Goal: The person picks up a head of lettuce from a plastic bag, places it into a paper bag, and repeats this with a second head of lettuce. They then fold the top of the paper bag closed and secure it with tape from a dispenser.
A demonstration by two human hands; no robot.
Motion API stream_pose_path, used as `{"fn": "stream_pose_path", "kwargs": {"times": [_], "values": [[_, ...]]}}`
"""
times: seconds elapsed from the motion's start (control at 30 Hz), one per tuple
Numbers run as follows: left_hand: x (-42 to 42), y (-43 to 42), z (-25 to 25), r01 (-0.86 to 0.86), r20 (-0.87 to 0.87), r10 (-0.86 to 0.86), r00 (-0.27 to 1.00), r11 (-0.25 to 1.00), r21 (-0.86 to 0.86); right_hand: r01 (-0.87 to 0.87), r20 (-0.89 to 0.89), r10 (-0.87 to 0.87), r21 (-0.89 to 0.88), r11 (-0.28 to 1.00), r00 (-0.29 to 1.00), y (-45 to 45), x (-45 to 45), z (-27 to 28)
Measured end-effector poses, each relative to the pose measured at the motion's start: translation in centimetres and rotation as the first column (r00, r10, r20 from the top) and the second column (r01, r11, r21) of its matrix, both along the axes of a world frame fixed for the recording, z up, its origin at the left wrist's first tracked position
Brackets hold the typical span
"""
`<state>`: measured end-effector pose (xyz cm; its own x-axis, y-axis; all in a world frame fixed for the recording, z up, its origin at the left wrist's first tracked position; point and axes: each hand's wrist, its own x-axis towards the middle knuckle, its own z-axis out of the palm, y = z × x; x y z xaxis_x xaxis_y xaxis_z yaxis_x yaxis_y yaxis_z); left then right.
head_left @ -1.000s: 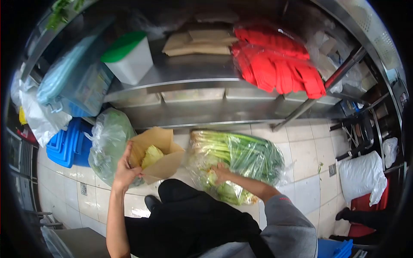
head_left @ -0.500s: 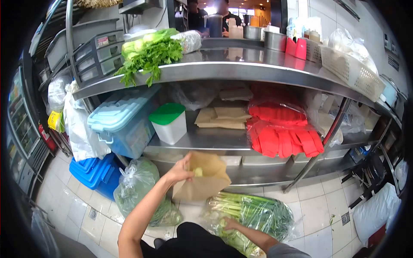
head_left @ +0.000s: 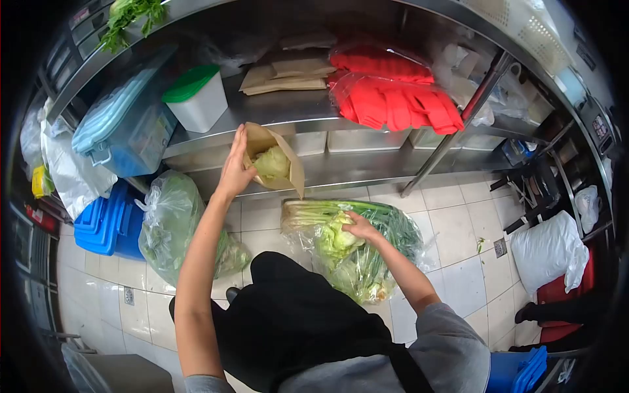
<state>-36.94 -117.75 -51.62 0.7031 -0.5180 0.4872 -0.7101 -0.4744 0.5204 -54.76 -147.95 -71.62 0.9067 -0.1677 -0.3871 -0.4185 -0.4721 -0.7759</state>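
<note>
The left hand (head_left: 237,167) holds the brown paper bag (head_left: 291,171) at its side; the fingers are straight and pressed together, and the thumb is near the rim. The bag is open and tilted, and inside it there is a pale green piece of lettuce (head_left: 270,162). This bag is in front of the metal shelf (head_left: 262,108), above the floor (head_left: 452,229).

The right hand (head_left: 360,226) is pinching the light green lettuce head (head_left: 335,241) between the thumb and the fingers. This head lies over the clear plastic bag of long green onions (head_left: 393,219), which is on the floor. Whether the head is partly inside the plastic, I cannot tell.

Just beside the left forearm stands the knotted plastic bag of greens (head_left: 171,226), and next to it is the blue bin (head_left: 108,223). On the shelf there are the white container with green lid (head_left: 196,98), the folded paper bags (head_left: 288,75) and the red packs (head_left: 400,105).
</note>
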Motion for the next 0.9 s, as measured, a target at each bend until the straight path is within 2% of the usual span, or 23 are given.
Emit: {"fn": "stream_pose_path", "kwargs": {"times": [0.03,0.13,0.17,0.2,0.27,0.33,0.37,0.47,0.5,0.6,0.63,0.73,0.77,0.87,0.9], "values": [[-0.3,-0.5,-0.1,-0.051,-0.021,0.051,0.998,0.999,0.016,-0.040,-0.019,0.039,-0.093,0.995,0.999,-0.9,0.2,0.3],[-0.6,-1.6,0.0,-0.139,-0.006,0.140,0.990,0.986,0.091,-0.140,-0.355,0.086,-0.129,0.982,0.931,-2.9,1.8,3.1],[-0.5,-1.7,0.1,-0.142,-0.014,0.145,0.989,0.982,0.122,-0.246,-0.537,0.228,0.039,0.969,0.812,-4.4,3.0,2.4],[-0.5,-2.0,0.4,-0.146,-0.019,0.150,0.988,0.978,0.148,-0.248,-0.652,0.331,0.220,0.943,0.682,-5.4,3.6,2.7],[-1.1,-2.4,1.0,-0.187,-0.008,0.190,0.982,0.974,0.131,-0.227,-0.701,0.430,0.369,0.901,0.569,-7.8,3.8,1.8],[-1.2,-2.7,0.4,-0.235,0.036,0.233,0.972,0.966,0.111,-0.040,-0.669,0.379,0.464,0.885,0.639,-9.5,2.0,-0.6],[-1.3,-2.9,-0.2,-0.249,0.155,0.242,0.958,0.968,0.027,0.048,-0.653,0.348,0.508,0.860,0.672,-10.2,1.0,-1.4],[-2.1,-3.4,-0.6,-0.316,0.038,0.314,0.949,0.947,0.058,0.193,-0.553,0.217,0.589,0.785,0.804,-11.0,-2.6,-2.1],[-2.3,-3.6,-0.5,-0.333,-0.032,0.333,0.942,0.943,0.020,0.300,-0.562,0.135,0.611,0.733,0.816,-10.8,-3.7,-1.4],[-1.0,-4.1,-1.0,-0.367,-0.024,0.367,0.930,0.930,-0.005,0.377,-0.414,-0.018,0.809,0.451,0.910,-11.0,-6.0,-4.0],[0.1,-4.1,-2.0,-0.351,0.026,0.352,0.936,0.936,-0.032,0.456,-0.424,-0.172,0.787,0.415,0.889,-10.3,-6.8,-3.8],[0.7,-3.9,-1.2,-0.193,-0.302,0.162,0.940,0.978,-0.075,0.306,-0.261,-0.313,0.947,0.103,0.913,-7.2,-7.0,-3.7],[-0.6,-4.2,0.7,-0.170,-0.401,0.125,0.907,0.982,-0.078,0.216,-0.190,-0.389,0.976,0.025,0.902,-5.9,-6.0,-4.0],[0.6,-3.8,-0.8,-0.074,-0.311,0.048,0.949,0.994,-0.074,0.071,-0.034,-0.567,0.997,0.043,0.823,-2.4,-3.7,-0.6],[1.0,-3.5,-1.4,-0.058,-0.225,0.039,0.974,0.995,-0.079,-0.193,0.066,-0.428,0.946,-0.261,0.901,-1.8,-2.8,1.2]]}}
